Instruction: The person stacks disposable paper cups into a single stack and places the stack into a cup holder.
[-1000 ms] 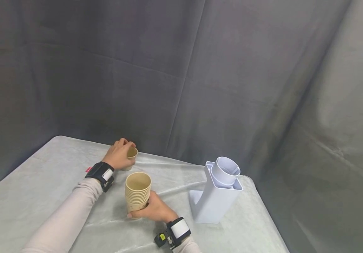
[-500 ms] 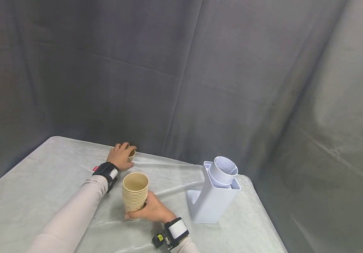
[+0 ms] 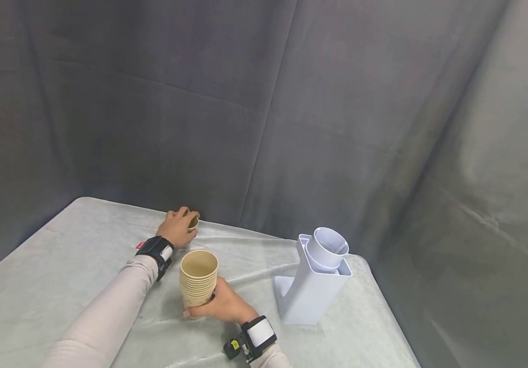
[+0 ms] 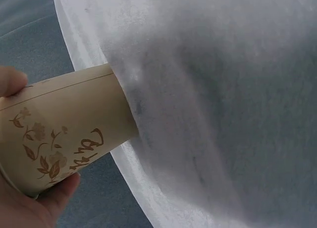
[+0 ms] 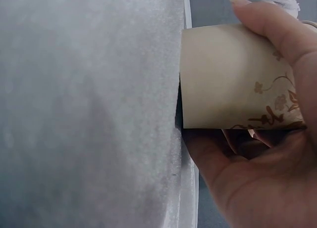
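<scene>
At the far table edge, my left hand (image 3: 177, 228) grips a single beige paper cup (image 3: 193, 223), which it mostly hides in the head view. The left wrist view shows that cup (image 4: 64, 124) with brown flower print and script, its base right at the cloth, with fingers (image 4: 62, 191) on both sides of its wall. Nearer to me, my right hand (image 3: 224, 305) holds a tall nested stack of matching paper cups (image 3: 198, 278), mouths up. In the right wrist view the lowest cup (image 5: 223, 77) has its base close against the cloth, thumb and fingers wrapped round it.
A white plastic holder (image 3: 307, 299) with a round tube (image 3: 327, 250) in its top stands right of the stack. Pale cloth covers the table (image 3: 62, 271). Grey curtains (image 3: 163, 112) rise behind the table and along its right side.
My left hand has shifted slightly to the right, and less of its cup shows in the head view. My right hand and the stack stay in place.
</scene>
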The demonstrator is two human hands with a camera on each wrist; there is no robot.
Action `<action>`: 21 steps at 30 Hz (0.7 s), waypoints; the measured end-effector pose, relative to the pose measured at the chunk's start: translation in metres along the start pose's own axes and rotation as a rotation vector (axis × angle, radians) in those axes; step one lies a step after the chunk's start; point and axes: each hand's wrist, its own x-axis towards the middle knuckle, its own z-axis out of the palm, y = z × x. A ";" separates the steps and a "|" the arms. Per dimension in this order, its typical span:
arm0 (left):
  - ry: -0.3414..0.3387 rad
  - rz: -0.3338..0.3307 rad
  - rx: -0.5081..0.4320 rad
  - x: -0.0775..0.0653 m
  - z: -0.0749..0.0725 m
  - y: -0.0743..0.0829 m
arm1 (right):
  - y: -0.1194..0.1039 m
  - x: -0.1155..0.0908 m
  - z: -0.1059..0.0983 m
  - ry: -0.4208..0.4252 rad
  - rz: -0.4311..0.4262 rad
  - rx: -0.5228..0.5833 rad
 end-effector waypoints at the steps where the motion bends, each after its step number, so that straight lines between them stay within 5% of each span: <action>1: -0.003 -0.003 0.001 0.000 -0.001 0.002 | 0.000 0.000 0.000 0.002 0.002 0.003; 21: -0.046 -0.035 -0.093 0.005 -0.008 -0.005 | 0.000 -0.002 -0.003 -0.005 0.001 -0.001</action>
